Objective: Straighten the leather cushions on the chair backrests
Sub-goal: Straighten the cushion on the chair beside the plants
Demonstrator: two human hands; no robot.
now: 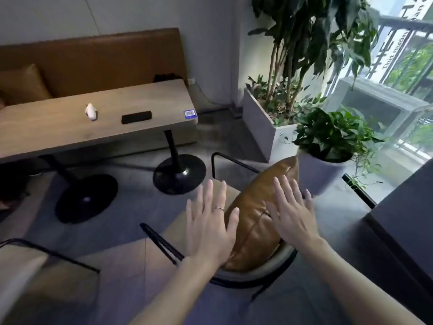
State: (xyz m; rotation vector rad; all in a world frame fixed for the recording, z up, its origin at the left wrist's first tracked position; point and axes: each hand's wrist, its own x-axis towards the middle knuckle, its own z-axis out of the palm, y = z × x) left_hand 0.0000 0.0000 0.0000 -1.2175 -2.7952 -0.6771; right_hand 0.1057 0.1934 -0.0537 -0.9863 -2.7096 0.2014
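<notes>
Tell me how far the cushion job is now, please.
Done: nothing clearly. In hand: the brown leather cushion stands tilted against the chair backrest; the left hand and right hand are spread open around it. Left: squaring it; the chair at left shows no cushion.

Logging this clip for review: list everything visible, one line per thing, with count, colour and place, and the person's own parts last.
leather cushion: one, tan, against the chair backrest
chair: one, black frame, beige seat, centre foreground
second chair: one, partly seen, bottom left
table: one, light wood, two black pedestal bases
white object: one, on the table
black object: one, on the table
bench: one, brown, along the wall
planter: one, grey, tall plants
potted plant: one, green, white pot
left hand: open, beside the cushion
right hand: open, over the cushion
</notes>
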